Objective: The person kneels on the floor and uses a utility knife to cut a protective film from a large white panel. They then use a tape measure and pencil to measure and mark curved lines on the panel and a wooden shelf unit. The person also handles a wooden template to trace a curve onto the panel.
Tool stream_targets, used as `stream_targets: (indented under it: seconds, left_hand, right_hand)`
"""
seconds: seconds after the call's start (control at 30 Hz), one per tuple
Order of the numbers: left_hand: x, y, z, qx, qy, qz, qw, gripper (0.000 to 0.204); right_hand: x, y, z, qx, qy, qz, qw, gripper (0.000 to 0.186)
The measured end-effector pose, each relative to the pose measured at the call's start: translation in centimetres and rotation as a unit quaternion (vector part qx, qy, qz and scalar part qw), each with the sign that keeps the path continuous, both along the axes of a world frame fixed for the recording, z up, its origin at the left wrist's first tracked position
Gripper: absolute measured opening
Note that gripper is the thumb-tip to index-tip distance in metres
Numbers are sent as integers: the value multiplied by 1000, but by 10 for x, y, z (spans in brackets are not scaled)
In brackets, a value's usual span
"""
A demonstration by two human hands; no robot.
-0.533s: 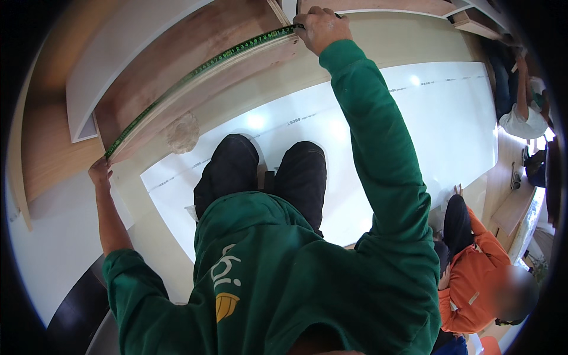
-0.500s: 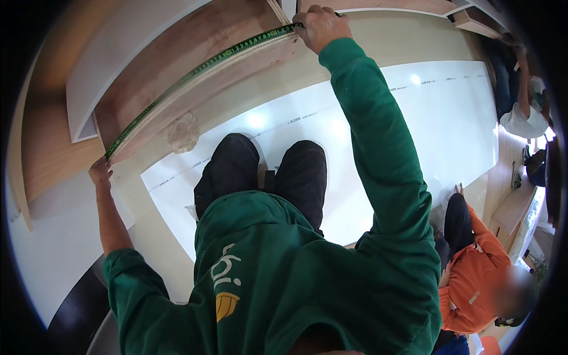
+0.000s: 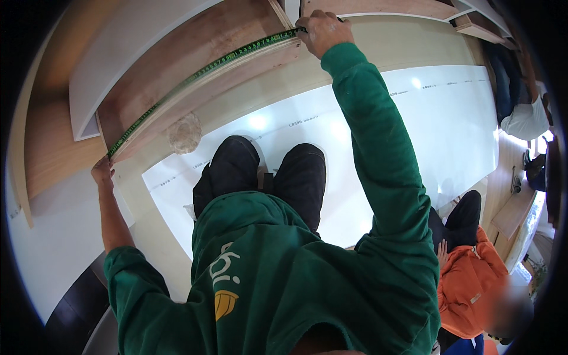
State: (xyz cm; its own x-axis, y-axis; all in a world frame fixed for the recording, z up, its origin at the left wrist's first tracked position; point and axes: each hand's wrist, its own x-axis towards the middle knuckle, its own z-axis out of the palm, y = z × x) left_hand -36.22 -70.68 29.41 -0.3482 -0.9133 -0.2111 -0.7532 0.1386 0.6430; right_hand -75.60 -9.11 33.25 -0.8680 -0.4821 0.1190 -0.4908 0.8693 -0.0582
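Note:
A dark tape measure with green markings [image 3: 228, 58] is drawn out along the upper edge of a plywood board [image 3: 219, 89], the front of a box-like wooden frame. My left hand [image 3: 103, 171] pinches the tape's end at the board's left corner. At the right end, my right hand [image 3: 324, 32] is closed around the tape measure's other end, beside the board's right corner; most of what it grips is hidden by the fingers. Between my hands the tape lies along the edge in a long curve.
A white sheet with printed lines [image 3: 367, 177] covers the floor under my knees. Near the board lies a crumpled translucent bundle [image 3: 184, 133]. A person in orange [image 3: 470, 284] sits at the lower right; another in white [image 3: 525, 120] is at the far right. White panels [image 3: 124, 59] stand upper left.
Both my hands keep hold of the tape at the same ends. The view has shifted slightly. The person in orange has shifted, bringing a hand and legs into a different position.

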Motion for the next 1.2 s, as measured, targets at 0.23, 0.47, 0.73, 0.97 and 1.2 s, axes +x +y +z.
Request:
stream_targets:
  seconds: [0.23,0.47,0.73,0.97,1.2]
  left_hand:
    - [-1,6,5,-7,9,4,1000,23]
    - [1,11,8,26,31,7,999,24]
    - [3,17,7,42,63,12,997,24]
    - [0,24,11,51,74,11,996,24]
    - [3,23,7,34,78,10,996,25]
  right_hand:
    - [2,-2,3,-3,-1,-9,1000,26]
    - [0,-3,5,17,-10,-4,1000,26]
    - [1,-5,8,19,-18,-7,1000,26]
    - [1,-8,13,29,-32,-16,999,27]
    - [-3,-7,11,25,-30,-6,999,26]
